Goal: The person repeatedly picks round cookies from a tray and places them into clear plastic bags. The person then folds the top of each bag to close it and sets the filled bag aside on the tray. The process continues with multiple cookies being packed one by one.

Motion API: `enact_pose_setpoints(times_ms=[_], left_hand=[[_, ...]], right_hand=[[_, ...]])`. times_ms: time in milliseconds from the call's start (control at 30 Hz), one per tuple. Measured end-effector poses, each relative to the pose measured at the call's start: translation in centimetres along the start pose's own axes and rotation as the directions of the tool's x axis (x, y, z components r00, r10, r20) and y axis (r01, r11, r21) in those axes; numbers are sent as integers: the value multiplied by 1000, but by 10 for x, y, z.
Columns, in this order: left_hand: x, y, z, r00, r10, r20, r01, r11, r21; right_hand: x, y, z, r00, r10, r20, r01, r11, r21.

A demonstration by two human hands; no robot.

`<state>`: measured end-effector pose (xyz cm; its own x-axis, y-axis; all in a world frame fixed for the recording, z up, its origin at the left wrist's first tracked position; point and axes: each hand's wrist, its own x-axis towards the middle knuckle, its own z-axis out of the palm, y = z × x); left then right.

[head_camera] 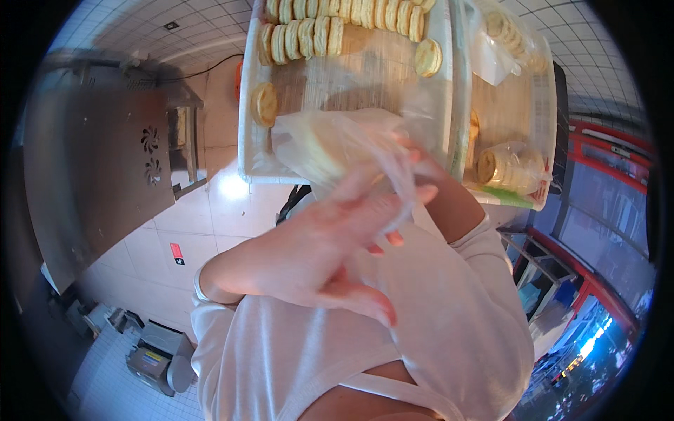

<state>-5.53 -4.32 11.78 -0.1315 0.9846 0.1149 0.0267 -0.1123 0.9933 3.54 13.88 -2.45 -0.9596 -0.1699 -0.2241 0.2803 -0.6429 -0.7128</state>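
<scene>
A translucent plastic bag (363, 126) with pale yellow, blurred contents lies over the near edge of a tray (243, 152). My left hand (316, 247) reaches across in front of my body, thumb apart, and a strip of the bag crosses its fingers. Motion blur hides whether those fingers grip it. My right hand (421, 160) is at the bag's right side, partly covered by plastic, and appears to hold it. Beyond the bag, rows of round layered pastries (306, 38) stand on edge in the tray. Single pastries sit apart at its left (264, 104) and right (428, 57).
To the right, a second tray (497, 105) holds bagged pastries (511, 166) and a white bag (495, 63). A metal cabinet (105, 158) stands at left on the tiled floor (226, 216). A grey machine (158, 360) is at lower left; a red-framed glass door (600, 210) is at right.
</scene>
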Motion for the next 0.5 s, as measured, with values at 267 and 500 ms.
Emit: enact_pose_setpoints(times_ms=[267, 500], left_hand=[[-20, -2, -9, 832, -245, -497, 163, 965, -203], [-54, -18, -34, 862, -76, -502, -66, 964, -259]], right_hand=[[41, 42, -62, 926, -313, -212, -19, 522, -853], [-37, -16, -60, 939, -71, -335, -338, -18, -941]])
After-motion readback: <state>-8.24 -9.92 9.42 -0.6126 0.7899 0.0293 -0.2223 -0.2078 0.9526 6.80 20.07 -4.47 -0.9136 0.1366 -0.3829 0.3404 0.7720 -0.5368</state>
